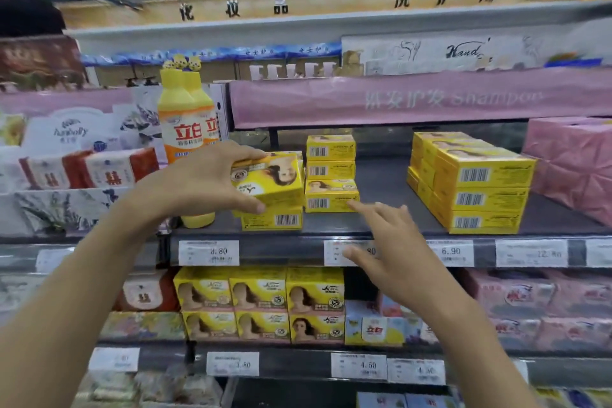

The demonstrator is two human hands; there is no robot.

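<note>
My left hand (pixel 212 180) grips a yellow soap box (pixel 271 180) between fingers on top and thumb below, holding it tilted just above another yellow box (pixel 271 220) on the grey shelf (pixel 390 222). My right hand (pixel 387 245) is open with fingers spread, in front of the shelf edge. Its index fingertip reaches toward the bottom box of a short stack of yellow boxes (pixel 331 172); I cannot tell if it touches. A larger stack of the same boxes (pixel 477 185) stands further right on the shelf.
Yellow detergent bottles (pixel 185 122) stand just left of my left hand. Pink packs (pixel 573 162) fill the shelf's right end. Price tags (pixel 208 252) line the shelf edge. More yellow boxes (pixel 261 301) sit on the shelf below, and a pink shampoo banner (pixel 414 99) hangs above.
</note>
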